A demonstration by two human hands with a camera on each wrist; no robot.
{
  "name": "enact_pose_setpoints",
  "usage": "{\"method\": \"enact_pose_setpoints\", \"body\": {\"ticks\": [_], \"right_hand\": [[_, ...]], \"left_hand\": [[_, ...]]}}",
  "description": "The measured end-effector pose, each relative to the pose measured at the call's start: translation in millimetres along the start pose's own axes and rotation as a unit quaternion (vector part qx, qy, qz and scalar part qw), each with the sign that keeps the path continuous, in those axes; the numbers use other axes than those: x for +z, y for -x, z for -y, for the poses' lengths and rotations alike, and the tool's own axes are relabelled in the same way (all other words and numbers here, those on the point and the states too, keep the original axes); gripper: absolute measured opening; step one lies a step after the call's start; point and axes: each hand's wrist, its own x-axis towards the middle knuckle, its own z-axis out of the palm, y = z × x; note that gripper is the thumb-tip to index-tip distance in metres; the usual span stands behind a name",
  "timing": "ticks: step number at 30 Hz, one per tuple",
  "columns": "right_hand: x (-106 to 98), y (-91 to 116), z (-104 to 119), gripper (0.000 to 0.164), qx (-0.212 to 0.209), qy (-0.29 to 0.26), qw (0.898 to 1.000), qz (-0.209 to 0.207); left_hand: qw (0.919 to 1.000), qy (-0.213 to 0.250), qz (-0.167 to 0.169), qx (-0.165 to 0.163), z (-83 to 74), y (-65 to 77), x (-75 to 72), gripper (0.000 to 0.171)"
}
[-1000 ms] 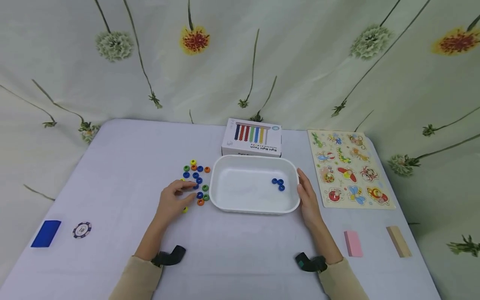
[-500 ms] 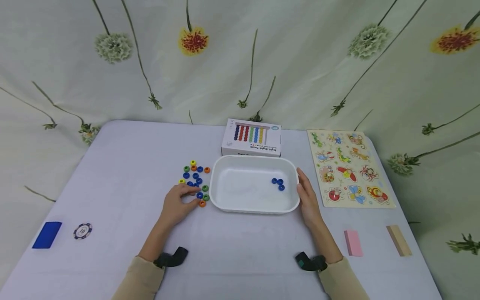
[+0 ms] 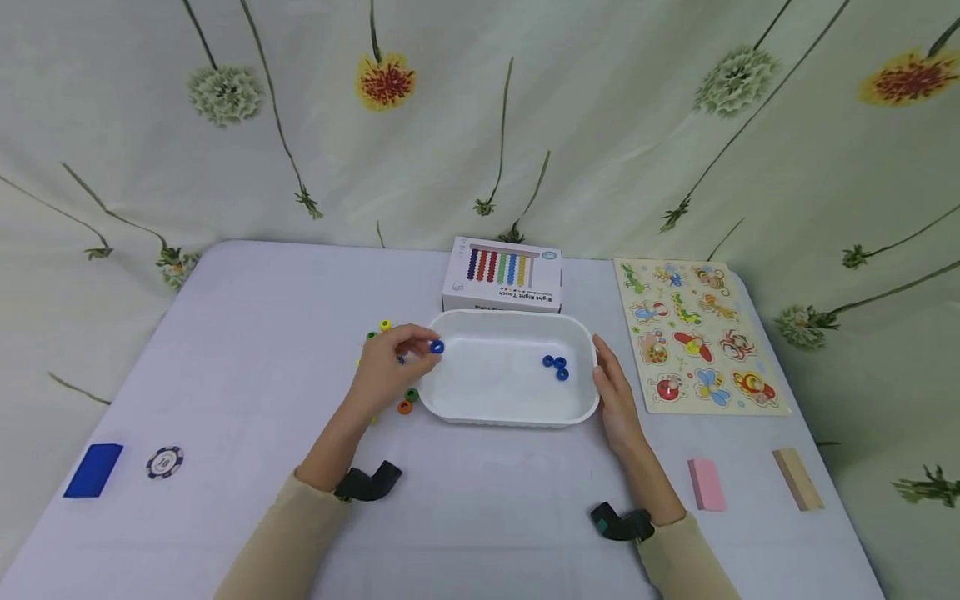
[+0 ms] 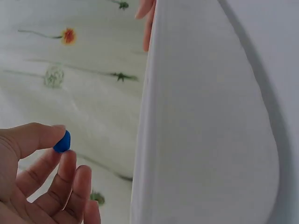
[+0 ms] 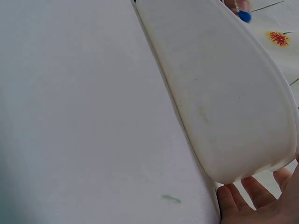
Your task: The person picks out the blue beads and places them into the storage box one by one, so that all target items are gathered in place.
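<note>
In the head view my left hand [image 3: 382, 371] pinches a blue bead [image 3: 437, 347] between thumb and fingers, above the left rim of a white tray [image 3: 480, 408]. The left wrist view shows that blue bead [image 4: 62, 141] at the thumb tip, with the other fingers loosely bent below. My right hand [image 3: 618, 400] holds the tray's right end, thumb at the rim and fingers along the outer wall. Three blue beads [image 3: 562, 374] lie inside the tray toward its right. Loose beads, among them an orange bead [image 3: 405, 407], lie left of the tray, partly hidden by my left hand.
Behind the tray stands a white box [image 3: 502, 275] with a printed picture. A picture puzzle board [image 3: 697, 337] lies at the right, with a pink block [image 3: 707, 485] and a wooden block [image 3: 798, 480] nearer. A blue card [image 3: 93, 470] and a poker chip [image 3: 165, 462] lie far left.
My left hand has taken a blue bead from the loose group and lifted it up and rightward to the tray's left rim. The right hand stays at the tray's end.
</note>
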Motion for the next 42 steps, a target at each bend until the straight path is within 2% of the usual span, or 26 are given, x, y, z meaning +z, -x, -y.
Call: {"method": "enact_pose_setpoints", "body": {"ticks": [3, 6, 10, 14, 18, 24, 27, 32, 38, 42], "right_hand": [[-1, 0, 1, 0.043, 0.001, -0.011, 1.000, 0.003], [-1, 0, 5, 0.044, 0.008, -0.017, 1.000, 0.009], [1, 4, 16, 0.045, 0.011, -0.010, 1.000, 0.013], [4, 6, 24, 0.045, 0.013, -0.006, 1.000, 0.014], [5, 6, 26, 0.045, 0.016, -0.003, 1.000, 0.011], [5, 6, 26, 0.045, 0.018, -0.006, 1.000, 0.009], [5, 6, 26, 0.044, 0.021, -0.006, 1.000, 0.005], [4, 7, 26, 0.045, 0.021, -0.003, 1.000, 0.006], [4, 7, 27, 0.045, 0.018, -0.011, 1.000, 0.010], [5, 7, 26, 0.045, 0.016, -0.011, 1.000, 0.009]], "left_hand": [[0.9985, 0.028, 0.044, 0.018, -25.2, -21.6, 27.7, 0.022], [0.9947, 0.052, 0.088, 0.013, -37.5, -41.6, 61.3, 0.022], [0.9896, 0.077, 0.120, -0.021, -34.7, -61.8, 98.3, 0.022], [0.9895, 0.076, 0.116, -0.042, -24.1, -71.8, 118.8, 0.022], [0.9893, 0.042, 0.129, -0.053, -19.0, -73.7, 127.5, 0.021], [0.9809, -0.025, 0.179, -0.072, -20.6, -69.6, 132.5, 0.019], [0.9792, -0.054, 0.184, -0.066, -20.0, -68.6, 133.7, 0.019], [0.9779, -0.072, 0.190, -0.049, -19.1, -67.7, 136.4, 0.026], [0.9737, -0.084, 0.204, -0.057, -21.1, -65.0, 133.0, 0.034], [0.9707, -0.114, 0.208, -0.038, -23.7, -62.2, 121.3, 0.038]]}}
